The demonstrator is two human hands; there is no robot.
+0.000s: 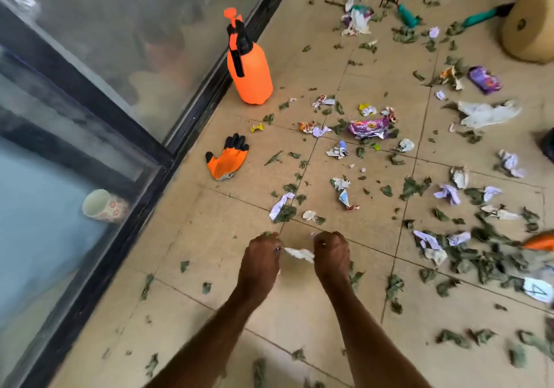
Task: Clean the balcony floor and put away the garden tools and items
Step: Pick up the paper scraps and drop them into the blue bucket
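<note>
From my remote seat, the fingers point(270, 239) of the left hand point(263, 257) are curled tight, pinching one end of a white paper scrap point(299, 254). The right hand point(333, 254) is bunched the same way on the other end, so the scrap stretches between both fists, low over the near part of the tiled floor point(209, 237).

Just beyond the hands I see crumpled paper bits and dry green leaves point(284, 213) scattered across the tiles, thickest on the right. Farther out and left, an orange and black glove point(226, 159) lies flat, palm up, near the door track. Beyond it an orange pump sprayer point(250, 69) stands upright beside the glass door point(90, 57). A shiny purple wrapper point(367, 128) sits mid-floor among the leaves, and a white plastic bag point(487, 113) lies to its right.

At the far end a small hand rake with a teal handle point(403, 11) rests on the floor. A second teal-handled tool point(482, 15) pokes out from behind a round tan object point(530, 24) at the far right. Behind the glass, near left, a patterned cup point(103, 206) lies on its side.
</note>
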